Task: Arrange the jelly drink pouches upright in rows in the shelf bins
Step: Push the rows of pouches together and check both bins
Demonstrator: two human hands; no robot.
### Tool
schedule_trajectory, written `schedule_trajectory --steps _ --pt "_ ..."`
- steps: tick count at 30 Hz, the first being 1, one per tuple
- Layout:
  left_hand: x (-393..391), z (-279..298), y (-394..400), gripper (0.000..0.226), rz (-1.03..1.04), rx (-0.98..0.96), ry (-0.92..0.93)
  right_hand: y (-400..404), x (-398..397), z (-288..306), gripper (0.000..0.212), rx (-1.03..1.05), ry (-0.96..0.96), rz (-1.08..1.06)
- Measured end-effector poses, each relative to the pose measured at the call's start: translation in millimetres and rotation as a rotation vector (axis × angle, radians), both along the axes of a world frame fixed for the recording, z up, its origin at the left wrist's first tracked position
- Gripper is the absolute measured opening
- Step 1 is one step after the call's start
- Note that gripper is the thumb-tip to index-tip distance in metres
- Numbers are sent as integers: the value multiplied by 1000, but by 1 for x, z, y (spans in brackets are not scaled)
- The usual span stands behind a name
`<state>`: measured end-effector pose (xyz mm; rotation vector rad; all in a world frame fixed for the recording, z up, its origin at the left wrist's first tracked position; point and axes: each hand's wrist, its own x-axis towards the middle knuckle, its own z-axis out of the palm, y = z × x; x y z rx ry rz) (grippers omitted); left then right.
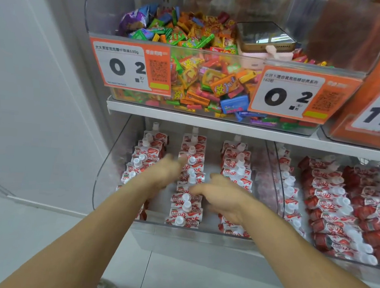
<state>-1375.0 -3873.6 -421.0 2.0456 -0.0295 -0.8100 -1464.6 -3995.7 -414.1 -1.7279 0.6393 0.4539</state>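
Both hands reach, blurred, into the clear bin [102, 175]: left hand [163, 171] and right hand [222, 197] spread loose, empty, over three pouch rows [186, 204].

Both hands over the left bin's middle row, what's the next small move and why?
Probably close both hands on the middle row and square its pouches upright. The left hand and right hand hover open on either side of it, holding nothing, and its caps zigzag instead of lining up.
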Motion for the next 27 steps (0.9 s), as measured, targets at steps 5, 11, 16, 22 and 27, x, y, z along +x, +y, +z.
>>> schedule_trajectory --steps 5,11,16,22,27 --pt "33 -10 -22 39 103 -273 -5 -3 46 -12 26 -59 -164 -234" --pt "41 -28 -16 47 84 -353 56 2 59 -32 23 135 -172 -264" --pt "43 -23 -23 44 176 -402 44 -3 72 -33 34 88 -218 -322" --pt "39 -27 -32 72 183 -427 86 -12 95 -36 40 59 -284 -342" --pt "38 -27 -31 48 175 -471 130 -8 97 -47 41 100 -276 -349"
